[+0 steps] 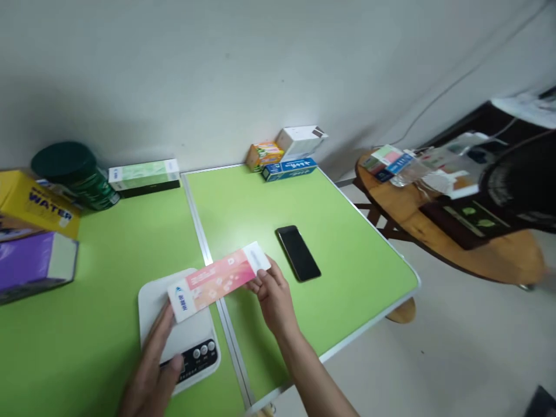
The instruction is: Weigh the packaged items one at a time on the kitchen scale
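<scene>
A long pink-and-white carton point(219, 281) is tilted above a white kitchen scale point(191, 336). My right hand point(274, 295) grips the carton's right end, with thumb on top and fingers beneath. At the other end, the index finger of my left hand point(152, 365) reaches the carton's lower left corner. That hand's thumb stands apart, over the scale's black button panel, so the hand looks open. Part of the scale's plate is hidden by the carton and my left hand. A black smartphone point(298, 253) lies to the right of my right hand.
Along the wall stand a dark green jar point(76, 176), a green-and-white carton point(145, 176), an orange box point(264, 155), a blue box point(289, 169) and a white box point(300, 142). Yellow point(37, 202) and purple packages point(30, 263) sit left. A cluttered wooden table point(399, 214) is at right.
</scene>
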Demonstrator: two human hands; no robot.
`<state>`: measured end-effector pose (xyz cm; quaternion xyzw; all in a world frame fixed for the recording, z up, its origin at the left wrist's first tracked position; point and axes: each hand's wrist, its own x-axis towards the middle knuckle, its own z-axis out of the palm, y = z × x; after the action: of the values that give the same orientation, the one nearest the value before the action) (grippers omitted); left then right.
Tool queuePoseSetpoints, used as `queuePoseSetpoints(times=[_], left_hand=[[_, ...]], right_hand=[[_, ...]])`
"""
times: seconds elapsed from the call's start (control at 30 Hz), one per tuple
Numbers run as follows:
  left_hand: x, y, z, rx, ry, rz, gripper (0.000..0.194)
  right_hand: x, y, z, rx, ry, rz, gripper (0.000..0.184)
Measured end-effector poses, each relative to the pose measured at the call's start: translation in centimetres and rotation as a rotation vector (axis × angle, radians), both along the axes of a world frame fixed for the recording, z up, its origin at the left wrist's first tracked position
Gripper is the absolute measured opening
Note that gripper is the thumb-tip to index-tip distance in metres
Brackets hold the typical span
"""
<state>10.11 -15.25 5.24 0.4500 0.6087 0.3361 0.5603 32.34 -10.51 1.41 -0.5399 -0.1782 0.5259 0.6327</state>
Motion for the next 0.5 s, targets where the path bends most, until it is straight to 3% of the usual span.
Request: queuePoseSetpoints(times=[0.1, 0.2, 0.27, 0.4, 0.5], left_hand=[[4.8, 2.3, 0.8, -0.016, 0.061, -0.177, 0.063], [9.2, 5.6, 1.2, -0.027, 0.05, -0.397, 0.067], [11.4, 7.7, 1.5, -0.03, 0.048, -0.474, 0.071], [13.2, 9.9, 2.2, -0.012, 0.046, -0.393, 0.063], [12.0, 10.6, 1.2, -0.043, 0.027, -0.348, 0.06]], right_hand=[[4.7, 1.8, 0.9, 0.015, 0.015, -0.093, 0.042], [10.0, 4.7, 1.2, -0.03, -0.04, -0.137, 0.035], [13.8, 7.4, 1.2, -0.063, -0.065, -0.173, 0.028], [21.0, 14.3, 1.4, -0.097, -0.127, -0.298, 0.022], [25.5, 19.9, 1.9, -0.104, -0.173, -0.372, 0.024]])
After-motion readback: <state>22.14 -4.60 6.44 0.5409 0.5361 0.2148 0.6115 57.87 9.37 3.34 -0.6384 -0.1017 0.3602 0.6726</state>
